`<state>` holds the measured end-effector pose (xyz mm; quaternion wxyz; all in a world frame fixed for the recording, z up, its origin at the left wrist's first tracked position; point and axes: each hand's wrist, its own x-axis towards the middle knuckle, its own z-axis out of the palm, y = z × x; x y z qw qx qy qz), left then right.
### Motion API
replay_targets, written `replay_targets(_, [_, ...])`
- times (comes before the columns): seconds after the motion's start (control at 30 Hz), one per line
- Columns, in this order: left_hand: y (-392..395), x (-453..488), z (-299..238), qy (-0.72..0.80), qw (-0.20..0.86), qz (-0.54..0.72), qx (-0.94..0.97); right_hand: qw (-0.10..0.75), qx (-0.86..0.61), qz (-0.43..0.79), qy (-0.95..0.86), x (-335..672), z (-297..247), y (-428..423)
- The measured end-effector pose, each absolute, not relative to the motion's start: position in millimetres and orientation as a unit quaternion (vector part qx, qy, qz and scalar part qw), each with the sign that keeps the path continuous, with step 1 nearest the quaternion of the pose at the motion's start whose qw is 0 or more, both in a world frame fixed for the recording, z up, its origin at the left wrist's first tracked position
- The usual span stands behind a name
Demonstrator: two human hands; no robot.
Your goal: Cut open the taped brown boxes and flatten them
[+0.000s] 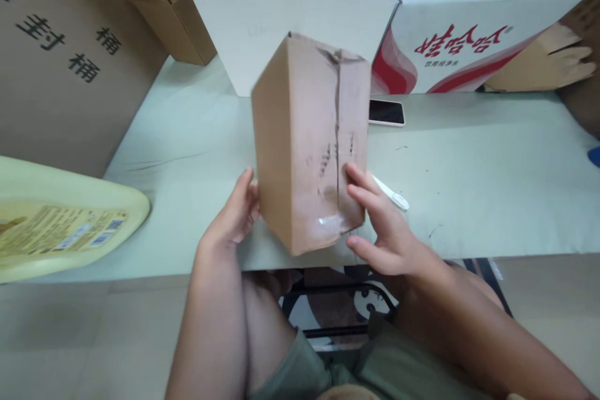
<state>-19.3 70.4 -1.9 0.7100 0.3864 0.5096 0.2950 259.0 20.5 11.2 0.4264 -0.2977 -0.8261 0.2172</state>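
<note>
A brown cardboard box [312, 150] is held tilted between my two hands above the front of the table. Its near face has a seam running lengthwise, dark printed marks and a shiny piece of tape by the lower edge. My left hand [237, 209] grips the lower left side, its fingers partly hidden by the box. On the right, my right hand [384, 225] holds the edge, with fingertips on the marked face and the thumb near the lower corner. Just beyond that hand lies a slim white object [397, 200], partly covered.
On the pale green tabletop [469, 200], a dark-screened phone [391, 112] lies behind the box. White cartons [469, 37] stand at the back. A yellow bottle [70, 225] lies at the left, before a large brown carton [70, 75]. Gloves [544, 62] are at the back right.
</note>
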Motion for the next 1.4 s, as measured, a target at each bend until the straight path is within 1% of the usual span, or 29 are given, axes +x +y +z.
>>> replay_targets(0.07, [65.0, -14.5, 3.5, 0.521, 0.718, 0.228, 0.402, 0.454, -0.323, 0.225, -0.8, 264.1, 12.8, 21.1])
replay_targets(0.2, [58.7, -12.3, 13.6, 0.501, 0.737, 0.031, 0.453, 0.531, -0.341, 0.246, -0.736, 272.4, 7.1, 24.2])
replay_targets(0.23, [58.9, -12.8, 14.9, 0.511, 0.721, 0.01, 0.467, 0.542, -0.341, 0.253, -0.725, 273.7, 4.9, 25.1])
replay_targets(0.27, [60.1, -13.6, 15.0, 0.536, 0.694, 0.015, 0.48, 0.545, -0.342, 0.259, -0.72, 274.6, 3.1, 25.9])
replay_targets(0.3, [62.4, -14.5, 13.9, 0.575, 0.657, 0.052, 0.485, 0.542, -0.342, 0.265, -0.721, 275.1, 1.8, 26.5])
replay_targets(0.33, [65.6, -15.6, 11.3, 0.617, 0.615, 0.121, 0.477, 0.533, -0.341, 0.269, -0.726, 275.2, 1.3, 26.9])
replay_targets(0.4, [73.9, -17.9, 2.6, 0.665, 0.522, 0.325, 0.423, 0.512, -0.329, 0.271, -0.746, 273.8, 2.4, 26.9])
replay_targets(0.43, [78.4, -18.9, -2.7, 0.654, 0.471, 0.451, 0.383, 0.499, -0.317, 0.272, -0.76, 272.3, 3.8, 26.6])
replay_targets(0.47, [82.6, -19.7, -8.0, 0.609, 0.437, 0.551, 0.366, 0.485, -0.303, 0.275, -0.773, 270.2, 5.4, 26.2])
replay_targets(0.5, [86.2, -20.0, -12.6, 0.56, 0.405, 0.625, 0.362, 0.471, -0.288, 0.279, -0.786, 267.6, 7.1, 25.6])
replay_targets(0.57, [90.5, -19.0, -18.6, 0.466, 0.364, 0.71, 0.382, 0.449, -0.257, 0.293, -0.804, 261.6, 9.6, 24.3])
replay_targets(0.67, [90.4, -14.1, -19.2, 0.379, 0.354, 0.727, 0.451, 0.433, -0.225, 0.316, -0.813, 253.4, 10.5, 22.0])
replay_targets(0.77, [87.0, -8.9, -15.0, 0.334, 0.398, 0.689, 0.504, 0.429, -0.219, 0.33, -0.812, 250.0, 8.9, 21.0])
replay_targets(0.87, [85.6, -5.7, -12.4, 0.317, 0.431, 0.683, 0.497, 0.436, -0.219, 0.329, -0.809, 249.6, 7.0, 22.0])
replay_targets(1.03, [88.1, -5.7, -13.3, 0.328, 0.428, 0.694, 0.477, 0.45, -0.217, 0.31, -0.809, 249.3, 5.4, 22.0])
replay_targets(1.13, [88.2, -8.8, -14.0, 0.348, 0.413, 0.696, 0.473, 0.454, -0.275, 0.308, -0.789, 257.2, 4.8, 21.7])
replay_targets(1.2, [86.8, -11.0, -13.7, 0.36, 0.408, 0.697, 0.467, 0.454, -0.383, 0.284, -0.753, 269.9, 3.1, 25.0])
replay_targets(1.27, [84.7, -12.7, -12.3, 0.376, 0.407, 0.694, 0.461, 0.421, -0.525, 0.212, -0.708, 287.2, -0.3, 31.8])
replay_targets(1.3, [83.6, -13.2, -11.3, 0.385, 0.406, 0.69, 0.46, 0.384, -0.591, 0.169, -0.689, 296.4, -2.6, 35.9])
replay_targets(1.37, [81.1, -13.5, -8.5, 0.404, 0.405, 0.676, 0.464, 0.276, -0.678, 0.113, -0.672, 312.3, -7.3, 43.5])
replay_targets(1.4, [79.9, -13.2, -7.0, 0.412, 0.406, 0.671, 0.464, 0.217, -0.7, 0.108, -0.672, 318.0, -9.1, 46.3])
